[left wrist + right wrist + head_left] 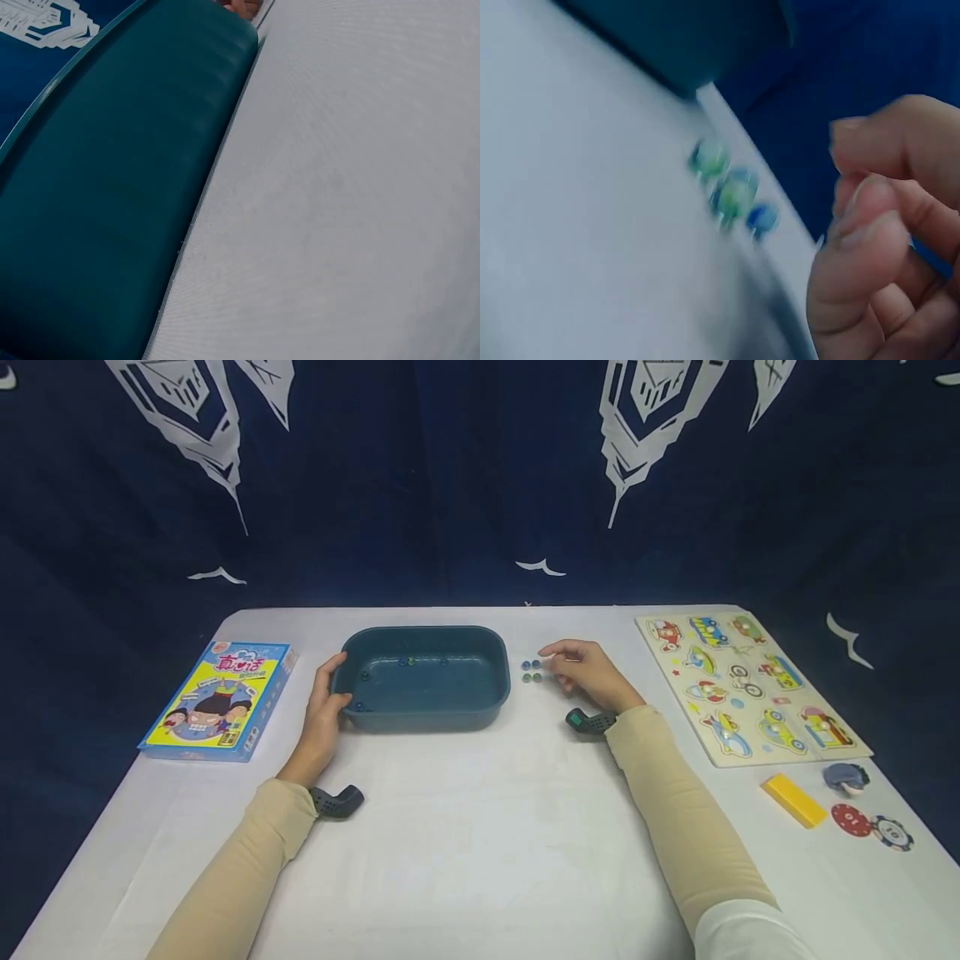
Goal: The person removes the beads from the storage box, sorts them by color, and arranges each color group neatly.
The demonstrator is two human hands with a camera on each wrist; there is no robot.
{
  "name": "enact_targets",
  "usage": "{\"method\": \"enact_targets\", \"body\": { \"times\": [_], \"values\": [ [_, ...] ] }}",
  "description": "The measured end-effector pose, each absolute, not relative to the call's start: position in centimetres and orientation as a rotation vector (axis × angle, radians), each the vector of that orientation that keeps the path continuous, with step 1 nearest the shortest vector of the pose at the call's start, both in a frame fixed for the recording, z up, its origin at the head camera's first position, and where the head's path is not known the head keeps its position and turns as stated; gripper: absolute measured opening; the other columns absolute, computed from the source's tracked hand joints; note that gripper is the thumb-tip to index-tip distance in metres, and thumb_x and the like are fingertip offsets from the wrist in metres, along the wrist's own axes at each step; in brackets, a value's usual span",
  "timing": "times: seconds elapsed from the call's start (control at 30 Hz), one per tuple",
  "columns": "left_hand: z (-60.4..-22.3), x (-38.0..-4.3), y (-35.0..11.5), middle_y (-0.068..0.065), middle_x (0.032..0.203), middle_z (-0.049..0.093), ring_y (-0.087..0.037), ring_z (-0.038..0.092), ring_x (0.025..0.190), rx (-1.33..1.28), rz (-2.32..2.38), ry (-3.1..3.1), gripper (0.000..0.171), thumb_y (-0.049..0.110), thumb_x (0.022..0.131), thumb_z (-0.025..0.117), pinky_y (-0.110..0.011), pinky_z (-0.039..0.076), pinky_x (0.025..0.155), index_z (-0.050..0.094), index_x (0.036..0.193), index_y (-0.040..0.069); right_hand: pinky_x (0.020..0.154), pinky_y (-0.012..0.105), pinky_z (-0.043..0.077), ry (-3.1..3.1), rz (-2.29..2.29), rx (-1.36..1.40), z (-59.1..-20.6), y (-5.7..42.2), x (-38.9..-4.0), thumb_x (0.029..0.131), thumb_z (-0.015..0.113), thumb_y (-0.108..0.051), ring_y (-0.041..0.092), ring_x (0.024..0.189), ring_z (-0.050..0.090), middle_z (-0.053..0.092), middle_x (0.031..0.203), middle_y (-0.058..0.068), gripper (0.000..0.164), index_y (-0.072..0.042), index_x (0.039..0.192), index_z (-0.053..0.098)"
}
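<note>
Dark curtain [420,485] is hanging behind the white-covered counter [465,852]. Loose marbles [536,665] are sitting beside the right hand [588,672], risking rolling away if nudged; whether its fingers are pinching one, I cannot tell. The left hand [322,718] is gripping the teal tray [420,722], other marbles [365,676] lying inside.

Left of the left fingers [327,669] lies a blue-yellow box [217,702]; right of the right fingers [567,647], a puzzle board [752,725], yellow block [793,801] and red chip [851,820].
</note>
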State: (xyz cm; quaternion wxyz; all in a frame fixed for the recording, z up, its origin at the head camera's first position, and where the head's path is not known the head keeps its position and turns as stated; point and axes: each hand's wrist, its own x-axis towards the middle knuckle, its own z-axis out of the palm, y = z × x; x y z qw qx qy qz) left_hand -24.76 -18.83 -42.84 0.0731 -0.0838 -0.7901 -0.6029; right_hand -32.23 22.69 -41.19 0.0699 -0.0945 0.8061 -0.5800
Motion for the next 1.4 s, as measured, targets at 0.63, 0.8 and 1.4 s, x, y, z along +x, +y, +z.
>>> {"method": "enact_targets", "body": {
  "times": [0.63,0.8,1.4],
  "values": [
    [-42.4,-24.7,-19.1,-0.01,0.166,0.015,-0.022,0.003,0.154,-0.248,-1.827,-2.34,0.069,0.0,0.087,0.035,-0.042,-0.001,0.122,0.024,0.155,0.005,0.064,0.029,0.054,2.425,-1.422,-0.71,-33.6,11.9,-34.1,0.094,0.064,-0.008,0.018,0.071,0.059,0.069,0.102,0.026,0.022,0.003,0.112,0.071],
    [-41.3,-24.0,-18.7,-0.012,0.166,0.013,-0.025,0.002,0.154,-0.221,-1.843,-2.37,0.068,-0.001,0.088,0.035,-0.043,-0.002,0.122,0.023,0.154,0.001,0.07,0.031,0.057,2.5,-1.147,-0.577,-33.4,9.5,-34.8,0.091,0.064,-0.005,0.015,0.068,0.064,0.072,0.097,0.018,0.024,0.004,0.112,0.07],
    [-42.4,-24.6,-18.7,-0.009,0.166,0.015,-0.022,0.003,0.154,-0.251,-1.802,-2.359,0.068,0.003,0.089,0.036,-0.045,-0.003,0.122,0.025,0.155,0.008,0.076,0.038,0.056,2.791,-0.351,-0.346,-34.3,6.4,-34.8,0.085,0.062,0.002,0.026,0.083,0.063,0.067,0.095,0.014,0.015,0.002,0.099,0.067]
  ]
}}
